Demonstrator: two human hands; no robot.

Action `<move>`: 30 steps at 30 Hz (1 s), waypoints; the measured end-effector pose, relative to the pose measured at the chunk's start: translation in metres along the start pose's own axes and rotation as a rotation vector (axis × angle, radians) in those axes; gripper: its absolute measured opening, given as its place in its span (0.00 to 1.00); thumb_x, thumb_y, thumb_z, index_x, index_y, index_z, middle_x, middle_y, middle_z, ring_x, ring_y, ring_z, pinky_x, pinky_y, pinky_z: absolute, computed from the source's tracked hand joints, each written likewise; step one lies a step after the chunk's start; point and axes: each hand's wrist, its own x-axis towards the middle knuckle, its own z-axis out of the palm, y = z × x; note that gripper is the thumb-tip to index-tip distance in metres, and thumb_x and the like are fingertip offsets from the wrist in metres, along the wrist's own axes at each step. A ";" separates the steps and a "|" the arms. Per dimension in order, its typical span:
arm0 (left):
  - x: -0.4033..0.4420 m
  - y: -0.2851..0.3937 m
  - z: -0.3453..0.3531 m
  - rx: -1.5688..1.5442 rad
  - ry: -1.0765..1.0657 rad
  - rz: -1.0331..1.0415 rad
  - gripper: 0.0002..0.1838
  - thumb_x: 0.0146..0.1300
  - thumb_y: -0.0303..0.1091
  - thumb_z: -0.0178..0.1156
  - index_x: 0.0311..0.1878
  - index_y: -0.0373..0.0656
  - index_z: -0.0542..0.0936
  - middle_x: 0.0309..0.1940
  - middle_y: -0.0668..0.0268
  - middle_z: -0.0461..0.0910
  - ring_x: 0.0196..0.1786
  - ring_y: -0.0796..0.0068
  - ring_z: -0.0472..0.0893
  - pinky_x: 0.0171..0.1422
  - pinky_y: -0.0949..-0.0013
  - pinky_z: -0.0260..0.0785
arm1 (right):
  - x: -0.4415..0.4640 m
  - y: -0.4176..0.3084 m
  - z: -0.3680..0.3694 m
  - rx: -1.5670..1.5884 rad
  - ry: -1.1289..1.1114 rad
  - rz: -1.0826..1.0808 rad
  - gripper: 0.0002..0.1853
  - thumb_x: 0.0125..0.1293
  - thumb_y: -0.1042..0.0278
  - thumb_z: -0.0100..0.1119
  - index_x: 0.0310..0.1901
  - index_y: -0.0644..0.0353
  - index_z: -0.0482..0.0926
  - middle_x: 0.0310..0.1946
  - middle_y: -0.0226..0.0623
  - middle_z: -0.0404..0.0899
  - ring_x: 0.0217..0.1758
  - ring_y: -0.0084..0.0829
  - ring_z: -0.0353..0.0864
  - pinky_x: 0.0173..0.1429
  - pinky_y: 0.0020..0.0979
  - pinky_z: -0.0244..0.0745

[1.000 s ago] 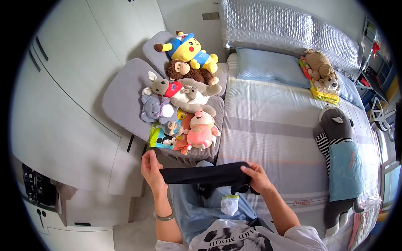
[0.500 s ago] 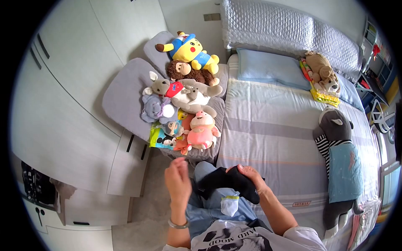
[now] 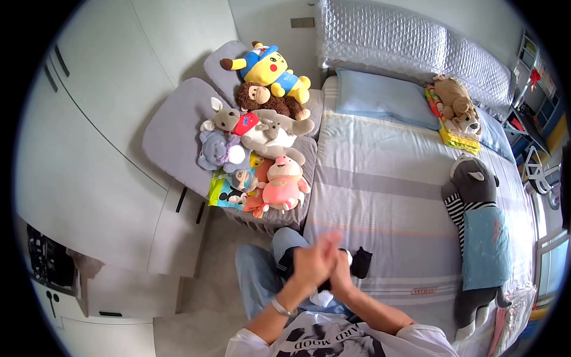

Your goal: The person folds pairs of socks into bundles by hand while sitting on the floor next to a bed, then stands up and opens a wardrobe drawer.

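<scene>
My left hand (image 3: 315, 260), blurred by motion, meets my right hand (image 3: 341, 275) above my lap. The left covers part of the right, and whatever may be between them is hidden. Just right of my hands, a small bunched black cloth piece (image 3: 361, 262) lies on the bed's near left edge. Another black cloth piece (image 3: 286, 262) with white stripes rests on my jeans, partly behind my left hand. Below my hands, a white cloth piece (image 3: 322, 297) is on my lap.
Plush toys, among them a pink pig (image 3: 283, 184) and a kangaroo (image 3: 262, 128), sit on grey cushions (image 3: 172, 128) at the left. A long grey plush (image 3: 485, 238) lies on the bed (image 3: 380, 196). Wardrobe doors (image 3: 89, 149) line the left side.
The black cloth stretched between my hands, then held in my right, is no longer seen there. A bunched black piece now shows on the bed. My left hand has moved right to my right hand.
</scene>
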 end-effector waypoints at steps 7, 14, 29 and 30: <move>-0.014 -0.001 0.001 0.045 0.022 0.333 0.12 0.58 0.32 0.58 0.47 0.51 0.80 0.26 0.55 0.80 0.23 0.60 0.80 0.26 0.62 0.71 | 0.006 -0.013 0.005 0.202 -0.184 0.024 0.16 0.70 0.55 0.50 0.32 0.59 0.76 0.26 0.22 0.75 0.27 0.15 0.70 0.29 0.21 0.64; 0.034 -0.048 -0.072 -0.262 0.462 -0.225 0.07 0.68 0.32 0.56 0.42 0.37 0.76 0.21 0.78 0.71 0.22 0.93 0.62 0.24 0.82 0.50 | 0.015 -0.066 -0.029 -0.253 -0.563 0.190 0.18 0.60 0.64 0.66 0.49 0.64 0.75 0.42 0.27 0.78 0.45 0.18 0.73 0.52 0.22 0.66; -0.017 -0.040 -0.078 -0.241 0.275 -0.329 0.11 0.67 0.31 0.55 0.50 0.39 0.72 0.21 0.75 0.67 0.25 0.89 0.64 0.30 0.81 0.57 | 0.023 -0.088 -0.017 0.244 -0.248 -0.146 0.06 0.68 0.71 0.55 0.39 0.65 0.78 0.33 0.29 0.81 0.34 0.17 0.80 0.39 0.19 0.75; -0.016 -0.037 -0.075 -0.289 0.165 -0.299 0.14 0.66 0.32 0.57 0.52 0.38 0.72 0.23 0.73 0.69 0.27 0.87 0.67 0.33 0.81 0.61 | 0.021 -0.088 -0.013 0.128 -0.300 -0.123 0.06 0.67 0.72 0.56 0.37 0.65 0.79 0.31 0.28 0.81 0.34 0.15 0.79 0.38 0.19 0.73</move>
